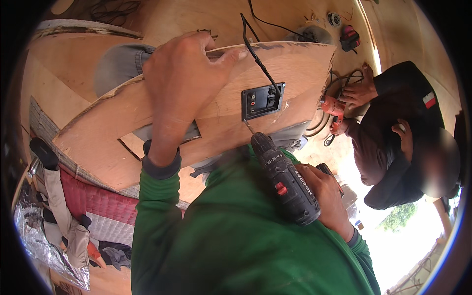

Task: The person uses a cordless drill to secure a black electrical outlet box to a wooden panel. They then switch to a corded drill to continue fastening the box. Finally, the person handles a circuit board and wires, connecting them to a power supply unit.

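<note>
A long curved wooden panel [216, 93] leans across my lap. My left hand [184, 69] grips its far edge, fingers over the back and thumb on the front face. Set into the panel is a black socket plate [263, 101] with small round jacks, and a black cable [263, 66] runs up from it. My right hand [324, 189] is closed around a black cordless drill [282, 177]. The tip of its bit points at the plate's lower left corner; whether it touches is too small to tell. A rectangular cutout lies partly behind my left forearm.
At the right another person in dark clothes [393, 142] holds an orange power drill [333, 110] beside the panel's end. Cables and a red and black tool [349, 38] lie on the wooden floor. A red quilted cloth [101, 196] is at lower left.
</note>
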A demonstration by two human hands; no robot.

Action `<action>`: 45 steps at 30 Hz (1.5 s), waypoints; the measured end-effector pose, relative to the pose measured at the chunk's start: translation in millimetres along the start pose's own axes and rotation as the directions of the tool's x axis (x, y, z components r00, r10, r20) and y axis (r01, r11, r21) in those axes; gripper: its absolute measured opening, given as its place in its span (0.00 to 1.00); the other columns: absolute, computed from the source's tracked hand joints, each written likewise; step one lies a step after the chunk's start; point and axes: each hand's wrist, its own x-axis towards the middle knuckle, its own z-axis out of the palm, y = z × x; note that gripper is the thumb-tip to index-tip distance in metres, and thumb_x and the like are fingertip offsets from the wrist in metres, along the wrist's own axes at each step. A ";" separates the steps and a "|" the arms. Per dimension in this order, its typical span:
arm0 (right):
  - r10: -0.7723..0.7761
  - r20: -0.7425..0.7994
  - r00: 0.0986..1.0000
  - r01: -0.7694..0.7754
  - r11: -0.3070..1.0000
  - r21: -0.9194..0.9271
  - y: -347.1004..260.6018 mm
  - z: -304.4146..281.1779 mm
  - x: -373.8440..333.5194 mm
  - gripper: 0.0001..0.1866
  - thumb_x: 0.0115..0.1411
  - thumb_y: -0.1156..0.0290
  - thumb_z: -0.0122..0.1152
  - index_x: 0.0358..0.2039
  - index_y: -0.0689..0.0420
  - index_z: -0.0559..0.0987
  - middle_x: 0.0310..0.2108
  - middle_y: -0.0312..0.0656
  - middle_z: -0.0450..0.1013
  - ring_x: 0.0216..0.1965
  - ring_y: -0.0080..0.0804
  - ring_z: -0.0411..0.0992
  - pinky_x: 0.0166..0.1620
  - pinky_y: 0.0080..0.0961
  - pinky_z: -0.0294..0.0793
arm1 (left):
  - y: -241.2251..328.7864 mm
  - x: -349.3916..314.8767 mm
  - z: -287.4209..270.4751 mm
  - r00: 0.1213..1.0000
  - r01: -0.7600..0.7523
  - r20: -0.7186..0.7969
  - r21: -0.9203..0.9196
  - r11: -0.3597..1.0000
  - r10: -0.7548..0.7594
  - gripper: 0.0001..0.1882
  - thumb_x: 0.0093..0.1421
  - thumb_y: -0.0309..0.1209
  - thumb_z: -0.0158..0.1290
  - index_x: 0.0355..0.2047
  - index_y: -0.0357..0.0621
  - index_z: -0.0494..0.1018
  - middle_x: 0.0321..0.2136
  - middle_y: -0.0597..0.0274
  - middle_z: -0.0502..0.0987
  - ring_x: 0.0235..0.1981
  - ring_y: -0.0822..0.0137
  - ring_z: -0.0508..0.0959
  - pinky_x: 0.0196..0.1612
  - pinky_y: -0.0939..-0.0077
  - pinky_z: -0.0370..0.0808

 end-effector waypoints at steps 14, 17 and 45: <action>-0.032 -0.018 0.999 0.031 0.998 -0.046 16.0 8.1 1.0 0.12 0.64 0.67 0.70 0.41 0.63 0.81 0.32 0.52 0.79 0.32 0.54 0.81 0.37 0.46 0.77 | 12.7 3.5 -6.2 0.994 0.079 0.076 -0.008 0.997 -0.078 0.26 0.54 0.56 0.74 0.29 0.44 0.86 0.26 0.51 0.85 0.32 0.46 0.86 0.36 0.52 0.80; -0.036 -0.030 0.999 0.034 0.998 -0.050 15.4 8.5 2.4 0.12 0.64 0.67 0.70 0.41 0.63 0.81 0.31 0.52 0.78 0.32 0.54 0.81 0.36 0.46 0.77 | 10.0 2.3 -5.4 0.997 0.054 0.049 0.004 0.999 -0.054 0.28 0.55 0.59 0.74 0.28 0.44 0.84 0.22 0.57 0.83 0.25 0.53 0.83 0.33 0.59 0.78; -0.135 -0.006 0.991 0.132 0.980 -0.149 16.1 10.7 12.0 0.23 0.63 0.54 0.78 0.35 0.61 0.78 0.28 0.45 0.75 0.24 0.47 0.82 0.25 0.42 0.79 | 7.8 -1.0 1.4 0.998 -0.025 -0.059 0.005 1.000 0.025 0.26 0.52 0.55 0.77 0.29 0.43 0.84 0.25 0.55 0.84 0.27 0.50 0.85 0.33 0.55 0.78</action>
